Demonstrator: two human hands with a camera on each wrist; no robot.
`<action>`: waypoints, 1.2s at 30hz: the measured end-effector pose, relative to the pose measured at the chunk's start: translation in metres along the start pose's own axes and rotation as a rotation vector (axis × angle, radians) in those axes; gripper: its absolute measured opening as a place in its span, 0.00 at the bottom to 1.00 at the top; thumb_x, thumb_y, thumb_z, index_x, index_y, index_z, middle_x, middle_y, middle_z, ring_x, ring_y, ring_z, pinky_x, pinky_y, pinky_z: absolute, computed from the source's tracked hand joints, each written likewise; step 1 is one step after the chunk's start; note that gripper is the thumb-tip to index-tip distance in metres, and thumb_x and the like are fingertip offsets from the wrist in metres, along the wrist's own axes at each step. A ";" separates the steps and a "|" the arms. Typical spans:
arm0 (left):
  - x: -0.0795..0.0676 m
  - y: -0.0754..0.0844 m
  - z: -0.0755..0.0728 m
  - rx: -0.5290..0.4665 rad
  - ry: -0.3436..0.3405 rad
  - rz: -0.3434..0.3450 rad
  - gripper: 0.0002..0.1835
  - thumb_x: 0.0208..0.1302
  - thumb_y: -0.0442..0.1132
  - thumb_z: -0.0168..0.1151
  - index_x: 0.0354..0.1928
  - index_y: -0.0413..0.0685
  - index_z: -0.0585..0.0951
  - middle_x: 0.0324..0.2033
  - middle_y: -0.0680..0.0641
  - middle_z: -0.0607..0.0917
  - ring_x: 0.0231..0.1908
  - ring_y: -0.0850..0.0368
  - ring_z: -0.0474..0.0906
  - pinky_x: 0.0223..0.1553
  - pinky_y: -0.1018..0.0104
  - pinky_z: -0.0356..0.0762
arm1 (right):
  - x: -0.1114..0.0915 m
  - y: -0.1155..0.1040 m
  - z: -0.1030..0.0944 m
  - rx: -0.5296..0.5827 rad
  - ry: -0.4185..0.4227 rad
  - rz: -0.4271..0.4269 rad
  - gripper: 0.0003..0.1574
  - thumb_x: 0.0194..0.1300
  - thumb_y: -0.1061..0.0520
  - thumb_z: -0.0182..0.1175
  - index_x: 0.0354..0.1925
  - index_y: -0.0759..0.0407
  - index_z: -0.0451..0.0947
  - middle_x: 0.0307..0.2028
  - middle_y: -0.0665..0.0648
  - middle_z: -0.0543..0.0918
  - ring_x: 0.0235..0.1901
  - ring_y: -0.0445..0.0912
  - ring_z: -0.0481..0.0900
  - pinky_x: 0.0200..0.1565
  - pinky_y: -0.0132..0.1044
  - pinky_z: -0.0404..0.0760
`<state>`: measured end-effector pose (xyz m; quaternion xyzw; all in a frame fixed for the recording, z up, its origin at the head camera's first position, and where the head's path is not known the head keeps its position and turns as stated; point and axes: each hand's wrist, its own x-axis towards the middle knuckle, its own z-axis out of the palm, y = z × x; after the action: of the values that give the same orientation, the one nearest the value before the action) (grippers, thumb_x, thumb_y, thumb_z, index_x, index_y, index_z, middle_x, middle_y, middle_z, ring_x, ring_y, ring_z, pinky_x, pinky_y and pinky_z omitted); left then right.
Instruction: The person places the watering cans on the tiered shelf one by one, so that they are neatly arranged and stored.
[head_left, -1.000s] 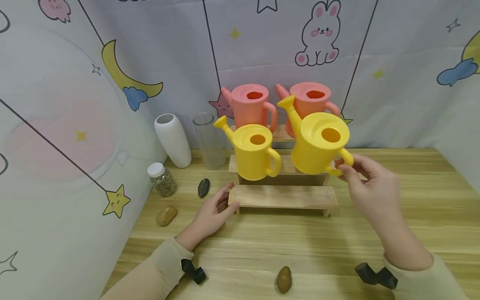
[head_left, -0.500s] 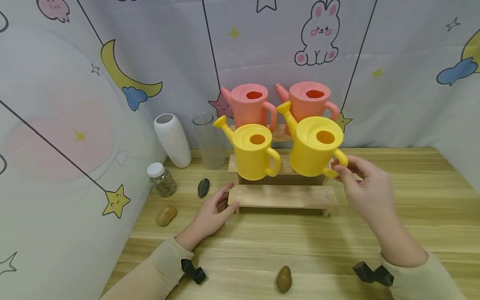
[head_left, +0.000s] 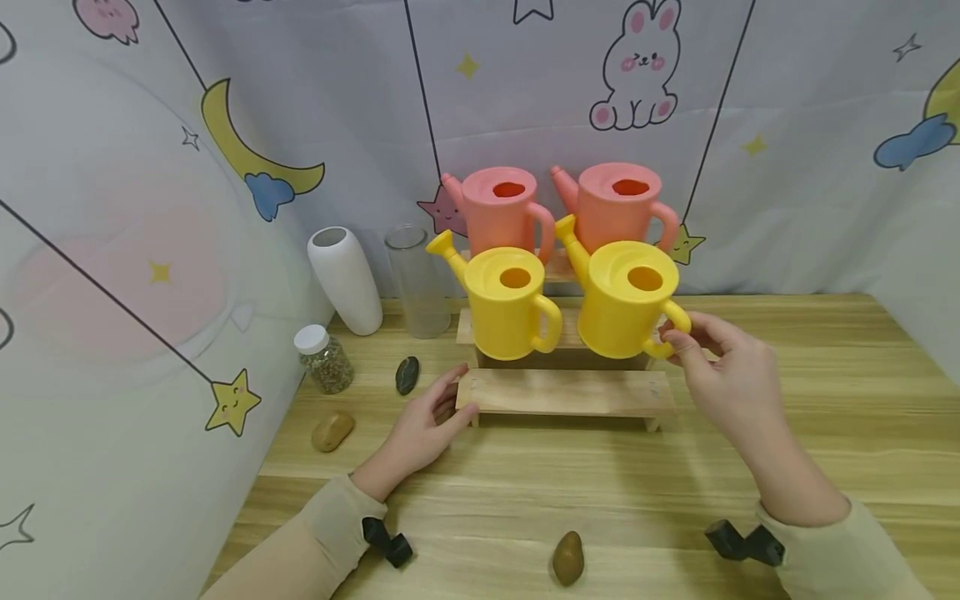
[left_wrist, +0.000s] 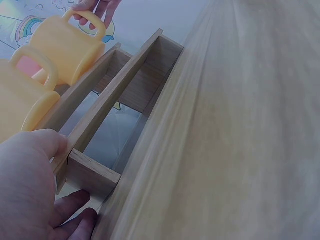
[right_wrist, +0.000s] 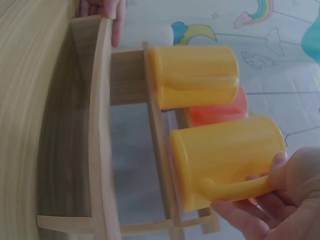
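Observation:
My right hand (head_left: 731, 375) pinches the handle of a yellow watering can (head_left: 626, 304) at the right of the wooden tiered stand's middle step. In the right wrist view the can's base (right_wrist: 182, 170) is at the step's edge; whether it bears fully on the wood I cannot tell. A second yellow watering can (head_left: 506, 308) stands on the same step to the left. Behind them, two pink watering cans (head_left: 498, 208) are on the top step. My left hand (head_left: 416, 429) holds the left end of the stand (head_left: 566, 392), thumb on the bottom step and fingers by its leg.
Left of the stand are a white vase (head_left: 348, 283), a clear glass cylinder (head_left: 420, 287), a lidded jar (head_left: 326, 360), a dark stone (head_left: 407, 375) and a tan stone (head_left: 332, 432). A brown stone (head_left: 568, 558) lies near the front. A patterned curtain (head_left: 787, 208) hangs behind.
My right hand has lowered the yellow watering can and shifted it slightly left, and the can has become more upright. The left hand has stayed at the stand.

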<state>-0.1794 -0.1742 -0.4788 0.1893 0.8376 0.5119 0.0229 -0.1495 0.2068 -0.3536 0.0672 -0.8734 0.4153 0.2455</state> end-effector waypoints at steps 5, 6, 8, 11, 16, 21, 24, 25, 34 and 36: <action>0.001 -0.001 -0.001 0.011 -0.001 -0.011 0.37 0.72 0.57 0.62 0.78 0.58 0.63 0.75 0.53 0.69 0.69 0.52 0.75 0.71 0.55 0.75 | 0.001 -0.001 0.000 0.000 -0.032 0.033 0.20 0.73 0.50 0.63 0.54 0.63 0.84 0.44 0.64 0.90 0.36 0.13 0.77 0.35 0.14 0.81; 0.000 -0.001 -0.001 0.011 -0.001 -0.015 0.37 0.72 0.57 0.62 0.78 0.59 0.63 0.75 0.53 0.69 0.69 0.52 0.75 0.71 0.55 0.75 | 0.001 -0.001 0.000 0.000 -0.038 0.041 0.20 0.73 0.50 0.63 0.54 0.63 0.84 0.44 0.64 0.90 0.36 0.13 0.78 0.35 0.14 0.81; 0.000 -0.001 -0.001 0.011 0.001 -0.019 0.37 0.72 0.57 0.62 0.78 0.59 0.63 0.75 0.54 0.69 0.69 0.53 0.75 0.70 0.56 0.75 | 0.001 -0.001 0.000 0.000 -0.051 0.056 0.20 0.73 0.50 0.62 0.54 0.63 0.84 0.44 0.63 0.90 0.36 0.14 0.78 0.35 0.15 0.82; 0.000 0.000 -0.001 0.010 0.001 -0.014 0.37 0.72 0.57 0.62 0.78 0.57 0.63 0.75 0.53 0.69 0.69 0.51 0.75 0.70 0.54 0.75 | 0.001 -0.001 -0.001 0.000 -0.069 0.076 0.22 0.74 0.48 0.61 0.55 0.62 0.83 0.45 0.63 0.89 0.36 0.15 0.78 0.36 0.15 0.82; 0.000 0.001 -0.001 -0.002 0.002 -0.013 0.37 0.72 0.56 0.63 0.78 0.59 0.63 0.75 0.52 0.69 0.69 0.50 0.75 0.71 0.51 0.74 | 0.001 -0.001 -0.001 0.000 -0.087 0.108 0.25 0.74 0.44 0.60 0.57 0.61 0.82 0.47 0.63 0.88 0.36 0.16 0.78 0.36 0.17 0.84; 0.000 0.001 -0.001 -0.008 0.001 -0.004 0.36 0.72 0.55 0.63 0.78 0.60 0.62 0.76 0.50 0.68 0.70 0.49 0.74 0.71 0.49 0.74 | 0.003 0.000 -0.001 -0.023 -0.105 0.119 0.26 0.73 0.42 0.61 0.57 0.58 0.81 0.48 0.62 0.89 0.37 0.20 0.82 0.36 0.16 0.83; 0.000 0.000 -0.002 -0.003 -0.001 -0.012 0.36 0.72 0.55 0.63 0.78 0.61 0.62 0.76 0.51 0.68 0.70 0.49 0.74 0.71 0.50 0.74 | 0.004 -0.001 -0.002 -0.066 -0.128 0.123 0.29 0.73 0.38 0.59 0.59 0.56 0.80 0.49 0.61 0.89 0.44 0.37 0.89 0.37 0.19 0.85; 0.000 0.000 -0.002 0.000 -0.002 -0.015 0.36 0.72 0.56 0.62 0.78 0.61 0.62 0.76 0.52 0.68 0.70 0.50 0.74 0.71 0.50 0.74 | 0.005 -0.001 -0.003 -0.077 -0.139 0.125 0.31 0.72 0.36 0.59 0.60 0.55 0.79 0.49 0.61 0.88 0.47 0.44 0.89 0.39 0.22 0.86; -0.001 0.000 0.000 0.001 0.010 -0.020 0.38 0.72 0.57 0.62 0.78 0.58 0.62 0.76 0.53 0.68 0.71 0.51 0.73 0.71 0.53 0.74 | 0.005 0.006 -0.010 0.001 -0.127 0.099 0.33 0.73 0.40 0.60 0.68 0.54 0.71 0.57 0.54 0.80 0.53 0.30 0.77 0.48 0.06 0.73; -0.001 0.001 0.000 -0.001 0.016 -0.017 0.38 0.72 0.57 0.63 0.78 0.57 0.63 0.75 0.51 0.69 0.71 0.49 0.72 0.70 0.52 0.75 | 0.001 0.011 -0.013 0.024 -0.091 0.070 0.30 0.73 0.46 0.62 0.68 0.54 0.71 0.56 0.51 0.80 0.52 0.24 0.75 0.50 0.07 0.73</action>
<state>-0.1778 -0.1738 -0.4779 0.1783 0.8389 0.5138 0.0207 -0.1492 0.2238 -0.3535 0.0585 -0.8805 0.4303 0.1901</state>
